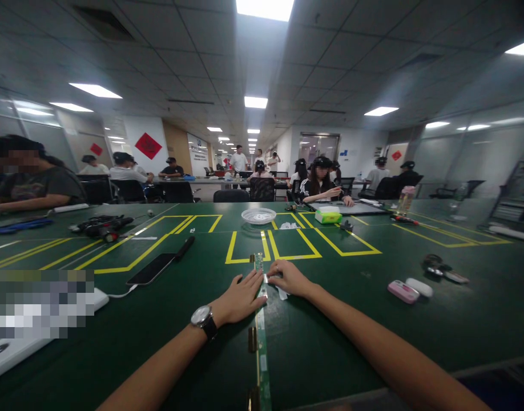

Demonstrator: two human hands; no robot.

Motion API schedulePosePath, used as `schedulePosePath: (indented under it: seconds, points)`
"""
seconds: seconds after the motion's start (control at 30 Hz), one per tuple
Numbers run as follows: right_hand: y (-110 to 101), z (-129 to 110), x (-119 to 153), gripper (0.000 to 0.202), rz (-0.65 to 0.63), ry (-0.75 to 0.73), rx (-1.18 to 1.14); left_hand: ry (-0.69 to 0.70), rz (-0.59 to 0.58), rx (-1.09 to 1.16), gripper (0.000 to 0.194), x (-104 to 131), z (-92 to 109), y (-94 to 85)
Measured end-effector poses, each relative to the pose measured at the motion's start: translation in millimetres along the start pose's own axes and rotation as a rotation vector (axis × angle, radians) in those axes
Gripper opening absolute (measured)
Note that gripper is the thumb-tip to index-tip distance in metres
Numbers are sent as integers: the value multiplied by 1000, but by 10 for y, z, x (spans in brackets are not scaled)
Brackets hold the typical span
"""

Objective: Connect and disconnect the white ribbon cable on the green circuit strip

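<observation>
A long, narrow green circuit board (263, 342) with brown-gold tabs along its left side runs away from me over the green table. My left hand (240, 298), with a watch (202, 316) on the wrist, lies across the board with its fingers stretched out. From the other side, my right hand (291, 278) has its thumb and fingertips pinched at the board's right edge. Whatever is between those fingertips is too small to make out. A whitish strip (282, 293) lies just under the right hand, beside the board.
Beyond the board stands a white basket (258, 216), with a green tissue pack (328, 215) to its right. A phone (153, 268) lies left, cabled to a white device (100, 298). A pink case (403, 291) and keys (444, 268) lie right. A person (322, 182) sits opposite.
</observation>
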State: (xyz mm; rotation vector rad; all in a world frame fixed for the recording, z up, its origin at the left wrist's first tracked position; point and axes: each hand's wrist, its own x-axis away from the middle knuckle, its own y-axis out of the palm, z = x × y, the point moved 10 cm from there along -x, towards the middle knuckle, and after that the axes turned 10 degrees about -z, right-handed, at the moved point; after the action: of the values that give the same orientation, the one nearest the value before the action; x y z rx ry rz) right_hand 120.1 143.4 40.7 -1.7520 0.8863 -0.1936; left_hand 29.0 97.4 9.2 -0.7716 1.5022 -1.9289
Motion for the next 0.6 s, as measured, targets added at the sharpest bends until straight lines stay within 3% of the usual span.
schedulePosePath:
  seconds: [0.3, 0.5, 0.6]
  points:
    - [17, 33, -1, 10, 13, 17, 2, -32, -15, 15, 69, -25, 22, 26]
    - [-70, -221, 3, 15, -16, -39, 178, -20, -11, 67, 70, -19, 7, 26]
    - [-96, -378, 35, 25, -30, -138, 199, -51, 98, 131, 65, -23, -60, -78]
